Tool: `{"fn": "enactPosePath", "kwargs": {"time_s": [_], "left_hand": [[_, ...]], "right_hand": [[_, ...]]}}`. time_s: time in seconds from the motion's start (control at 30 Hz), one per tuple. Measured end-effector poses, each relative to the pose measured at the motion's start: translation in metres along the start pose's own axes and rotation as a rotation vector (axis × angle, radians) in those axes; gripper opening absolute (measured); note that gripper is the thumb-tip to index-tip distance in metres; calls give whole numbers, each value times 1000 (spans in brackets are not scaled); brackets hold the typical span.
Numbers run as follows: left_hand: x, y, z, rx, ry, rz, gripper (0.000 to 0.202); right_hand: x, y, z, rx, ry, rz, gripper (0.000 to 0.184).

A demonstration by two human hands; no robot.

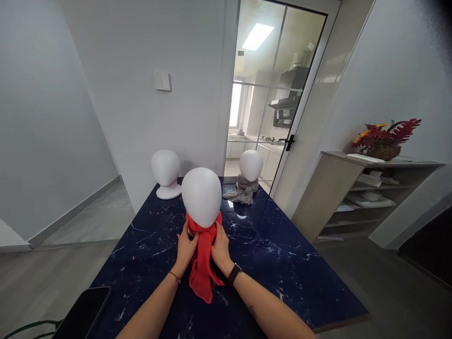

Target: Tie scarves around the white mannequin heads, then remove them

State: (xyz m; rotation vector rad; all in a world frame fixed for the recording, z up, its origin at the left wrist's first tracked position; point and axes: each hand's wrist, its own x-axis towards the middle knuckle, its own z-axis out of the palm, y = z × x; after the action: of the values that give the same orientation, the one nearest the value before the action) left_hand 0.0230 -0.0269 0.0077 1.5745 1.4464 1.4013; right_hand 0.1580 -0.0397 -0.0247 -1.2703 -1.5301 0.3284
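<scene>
A white mannequin head (201, 195) stands upright on the dark blue marbled table (268, 263), in front of me. Around its neck is a red scarf (202, 268), knotted or crossed at the front, with its ends hanging down onto the tabletop. At the left of the neck, my left hand (186, 247) has its fingers closed on the scarf. My right hand (221, 247) grips the scarf on the opposite side, the thumb near the front fold. Some fingertips of both hands are hidden behind the cloth.
Farther back stand a bare white mannequin head (165, 172) at left and another mannequin head (251, 165) wearing a grey scarf (243, 190) at right. A black phone-like device (84, 310) with a cable is at the lower left. Beyond are a glass door (263, 89) and a shelf unit (353, 197).
</scene>
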Motion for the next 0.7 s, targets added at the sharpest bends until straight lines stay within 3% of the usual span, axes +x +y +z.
{"fn": "enactPosePath", "kwargs": {"time_s": [0.17,0.33,0.5,0.7], "left_hand": [[2,-8,0,-16,-50,49,60],[6,-17,2,3,14,77,53],[10,-17,3,-13,90,44,51],[9,-11,2,44,146,-5,37]], "right_hand": [[10,15,-19,19,-97,-19,61],[16,26,-25,66,-75,13,44],[22,23,-29,165,-44,102,22],[21,17,-33,199,-54,134,19]]}}
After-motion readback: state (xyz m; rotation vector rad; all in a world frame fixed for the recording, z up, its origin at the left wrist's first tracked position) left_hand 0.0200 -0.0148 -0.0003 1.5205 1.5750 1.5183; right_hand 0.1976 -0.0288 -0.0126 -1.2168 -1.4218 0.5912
